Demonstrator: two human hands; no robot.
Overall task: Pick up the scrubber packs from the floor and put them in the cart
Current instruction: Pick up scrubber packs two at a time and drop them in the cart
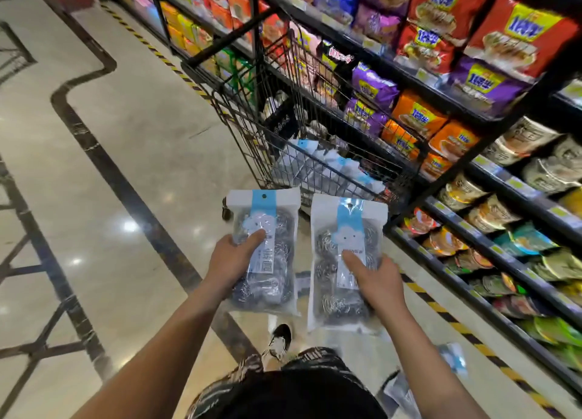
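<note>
A scrubber pack in each of the hands — left hand (231, 256) clamped on left pack (264, 251), right hand (378, 281) on right pack (343, 261).

A shop aisle, a supermarket by every sign. Tiered black shelves (491, 179) along the right, packed with bright noodle packets (419, 116) and bowl cups (491, 214), price tags (516, 184) clipped to the shelf edges. A black wire shopping cart (283, 126) parked beside them. Polished stone floor (132, 154) with dark inlaid bands, yellow-and-black hazard tape (447, 318) run along the shelf foot.
</note>
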